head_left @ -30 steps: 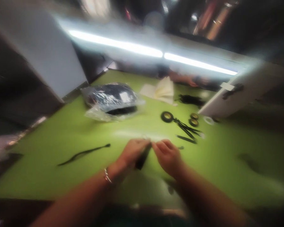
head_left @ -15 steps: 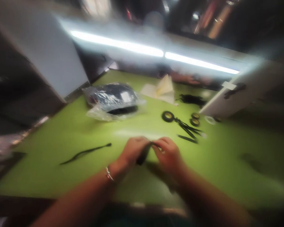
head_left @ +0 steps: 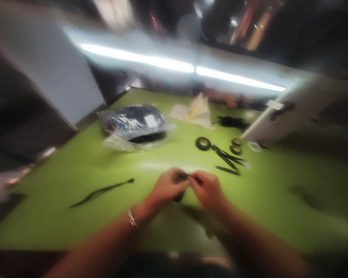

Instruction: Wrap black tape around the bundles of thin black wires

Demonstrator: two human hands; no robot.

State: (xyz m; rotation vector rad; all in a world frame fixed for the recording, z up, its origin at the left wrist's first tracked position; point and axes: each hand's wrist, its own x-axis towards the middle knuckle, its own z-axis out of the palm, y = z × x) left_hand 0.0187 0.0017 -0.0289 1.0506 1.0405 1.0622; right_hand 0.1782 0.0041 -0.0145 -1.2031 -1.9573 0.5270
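Head view — slim black strip (head_left: pixel 180 184), blurred.

A bright green table (head_left: pixel 60 181) carried everything, its surface blurred in the head view. Toward the far left lay a clear plastic bag (head_left: pixel 135 125) with dark contents inside. Behind it, near the far edge, sat a pale folded sheet of paper (head_left: pixel 195 112), and just right of that a dark tangled bundle (head_left: pixel 231 122). In the middle right lay a black tape roll (head_left: pixel 203 143), two smaller rolls (head_left: pixel 236 146) close together, and a bunch of thin black strips (head_left: pixel 229 158) fanned between them. A white ring (head_left: pixel 253 146) lay beside a tilted white board (head_left: pixel 281 119). Alone on the near left rested a long black strip (head_left: pixel 101 191).
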